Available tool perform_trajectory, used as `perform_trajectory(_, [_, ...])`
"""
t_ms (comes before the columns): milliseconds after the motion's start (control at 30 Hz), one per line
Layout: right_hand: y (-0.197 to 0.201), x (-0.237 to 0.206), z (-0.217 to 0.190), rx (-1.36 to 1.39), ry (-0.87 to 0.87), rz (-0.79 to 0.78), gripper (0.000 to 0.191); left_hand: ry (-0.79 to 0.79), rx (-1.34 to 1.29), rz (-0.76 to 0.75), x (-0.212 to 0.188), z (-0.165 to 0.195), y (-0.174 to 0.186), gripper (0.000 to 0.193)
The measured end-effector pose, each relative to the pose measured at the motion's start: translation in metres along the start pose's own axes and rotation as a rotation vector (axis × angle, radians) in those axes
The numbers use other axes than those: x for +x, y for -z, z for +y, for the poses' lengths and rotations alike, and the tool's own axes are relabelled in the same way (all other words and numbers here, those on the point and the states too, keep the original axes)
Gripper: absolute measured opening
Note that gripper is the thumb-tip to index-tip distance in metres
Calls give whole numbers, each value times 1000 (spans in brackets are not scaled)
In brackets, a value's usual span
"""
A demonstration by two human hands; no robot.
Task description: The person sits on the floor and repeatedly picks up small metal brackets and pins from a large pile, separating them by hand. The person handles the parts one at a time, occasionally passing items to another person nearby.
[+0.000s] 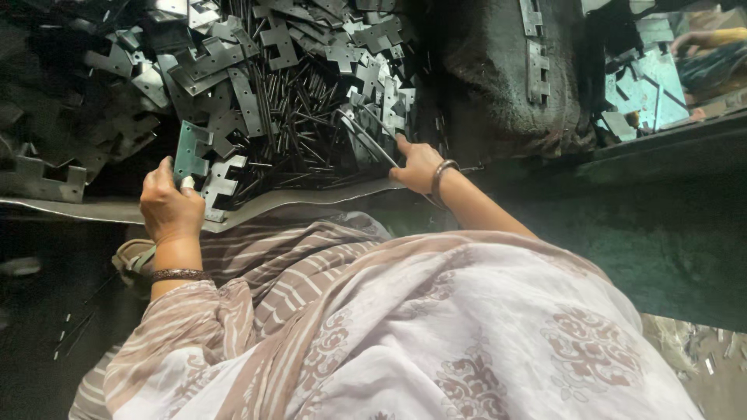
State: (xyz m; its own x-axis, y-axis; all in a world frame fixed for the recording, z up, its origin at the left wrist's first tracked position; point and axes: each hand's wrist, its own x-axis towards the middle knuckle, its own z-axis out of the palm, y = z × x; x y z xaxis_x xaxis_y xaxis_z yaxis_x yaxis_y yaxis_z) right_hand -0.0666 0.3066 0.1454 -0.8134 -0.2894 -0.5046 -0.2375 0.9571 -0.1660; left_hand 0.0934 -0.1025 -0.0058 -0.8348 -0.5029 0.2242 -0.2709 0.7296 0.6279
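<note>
My left hand (pixel 170 204) grips a flat grey metal plate (pixel 191 149) with punched holes, held upright at the near edge of a heap. My right hand (pixel 416 165) rests on the heap farther right, fingers closed around a thin metal rod (pixel 366 134) that slants up to the left. The heap is made of several notched metal plates (pixel 233 70) and a dense bed of thin dark metal pins (pixel 299 132). A bangle sits on each wrist.
The heap lies on a bent metal sheet (pixel 101 208) in front of my lap. A dark worn block (pixel 498 78) with two plates on it stands to the right. More plates (pixel 646 89) and another person's hand (pixel 700 39) show at the top right.
</note>
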Motion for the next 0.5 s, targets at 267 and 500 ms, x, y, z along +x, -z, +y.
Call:
perform_trajectory(267, [33, 8, 69, 55, -176, 209, 79, -16, -65, -38, -2, -10, -2, 39])
perform_trajectory(500, [36, 64, 50, 985, 168, 51, 58, 275, -1095, 102, 8, 7, 7, 34])
